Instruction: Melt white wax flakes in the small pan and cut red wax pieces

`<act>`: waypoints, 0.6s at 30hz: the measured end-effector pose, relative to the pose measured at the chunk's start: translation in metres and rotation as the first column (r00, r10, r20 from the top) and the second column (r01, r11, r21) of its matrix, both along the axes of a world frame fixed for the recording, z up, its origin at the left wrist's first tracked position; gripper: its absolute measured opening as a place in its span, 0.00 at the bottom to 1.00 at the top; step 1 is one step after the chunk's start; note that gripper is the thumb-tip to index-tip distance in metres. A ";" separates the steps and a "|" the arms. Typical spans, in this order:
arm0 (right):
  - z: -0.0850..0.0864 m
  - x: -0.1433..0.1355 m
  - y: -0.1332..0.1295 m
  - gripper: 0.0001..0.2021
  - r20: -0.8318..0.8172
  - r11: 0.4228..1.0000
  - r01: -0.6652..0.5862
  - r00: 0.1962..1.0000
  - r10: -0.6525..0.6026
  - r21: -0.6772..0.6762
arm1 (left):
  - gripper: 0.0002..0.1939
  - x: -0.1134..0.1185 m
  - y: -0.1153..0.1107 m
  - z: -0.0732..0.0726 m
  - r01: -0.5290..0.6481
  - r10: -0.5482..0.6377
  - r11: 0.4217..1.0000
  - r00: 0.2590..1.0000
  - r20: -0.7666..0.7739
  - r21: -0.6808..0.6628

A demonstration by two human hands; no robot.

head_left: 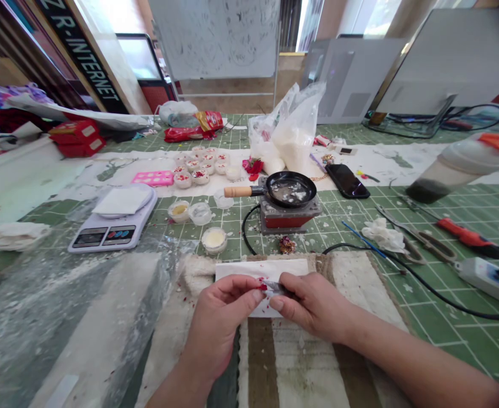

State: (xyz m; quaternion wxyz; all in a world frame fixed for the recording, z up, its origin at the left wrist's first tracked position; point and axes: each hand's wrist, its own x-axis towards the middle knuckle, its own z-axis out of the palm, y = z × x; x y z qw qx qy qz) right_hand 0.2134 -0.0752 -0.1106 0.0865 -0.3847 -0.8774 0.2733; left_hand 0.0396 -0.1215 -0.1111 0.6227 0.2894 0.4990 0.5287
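Observation:
Over a white paper sheet (236, 272) on a striped cloth, my left hand (227, 309) pinches a small red petal (261, 286). My right hand (311, 303) grips a small metal tool (277, 288), possibly scissors, whose tip meets the petal. Most of the tool's handle is hidden in my fingers. Tiny red bits lie scattered on the paper. Just beyond the sheet sits a dried flower cluster (287, 245). Behind it, a small black pan (290, 190) with white pieces inside rests on a red and grey heater (290, 218).
At the left stand a kitchen scale (115, 229) and a pink mold (152, 178). Several small filled cups cluster behind an open cup (214, 241). On the right are a phone (346, 181), scissors (419, 235), a black cable, a power strip (487, 279) and a shaker bottle (453, 164).

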 end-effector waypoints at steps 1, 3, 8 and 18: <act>0.000 0.000 0.000 0.21 0.002 1.000 -0.006 1.000 0.006 0.001 | 0.04 0.000 0.000 0.000 -0.002 0.002 1.000 1.000 0.003 -0.006; -0.001 -0.001 0.000 0.21 0.006 1.000 -0.016 1.000 0.016 0.013 | 0.05 0.000 0.000 0.000 -0.003 0.003 1.000 1.000 0.007 -0.019; -0.002 0.000 -0.001 0.20 -0.006 1.000 -0.018 1.000 0.018 0.014 | 0.04 0.001 0.000 0.001 0.001 -0.001 1.000 1.000 0.021 -0.018; -0.001 0.001 -0.001 0.20 -0.023 0.999 -0.034 0.999 0.034 -0.016 | 0.05 -0.001 0.000 -0.001 0.062 -0.055 0.997 0.989 0.134 -0.046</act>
